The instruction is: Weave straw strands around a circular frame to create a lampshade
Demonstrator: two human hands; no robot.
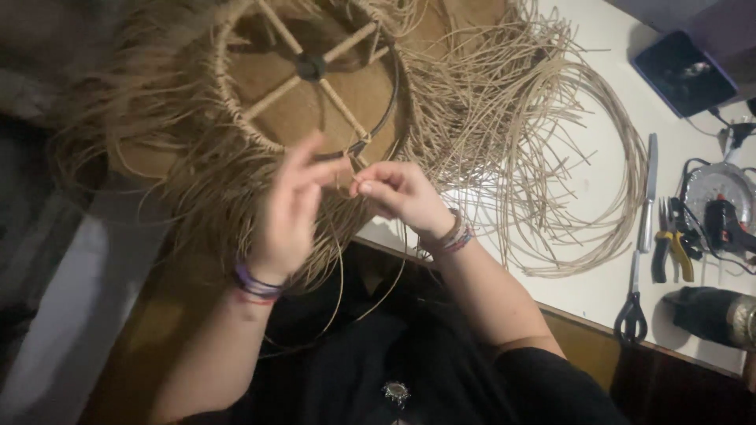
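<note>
Tan rattan everywhere. A round frame (311, 79) with wooden spokes meeting at a dark hub sits tilted at the top centre, its rim partly wrapped in woven strands, loose ends hanging off it in a thick fringe. The frame lies partly over the edge of a white table (598, 283).

Left hand (287, 216) raised just below the frame's lower rim, fingers loosely spread and slightly blurred, fingertips near the rim. Whether it grips a strand cannot be told. Purple bands on that wrist.

Right hand (402, 195) just beside it, thumb and forefinger pinching a thin strand (339, 275) close to the rim; the strand trails down in a loop over the person's dark clothing. Beaded bracelets on that wrist. The two hands nearly touch at the fingertips.

To the right of the frame, a loose coil (567, 157) of rattan lies spread across the table.

Along the right side of the table, well apart from the hands: a knife (648, 193), pliers (669, 250) with yellow handles, scissors (631, 303) near the table's front edge, a dark phone (683, 72) at the top corner, a black tool (720, 220) on a round plate, and a dark cylinder (713, 315) lying on its side.
</note>
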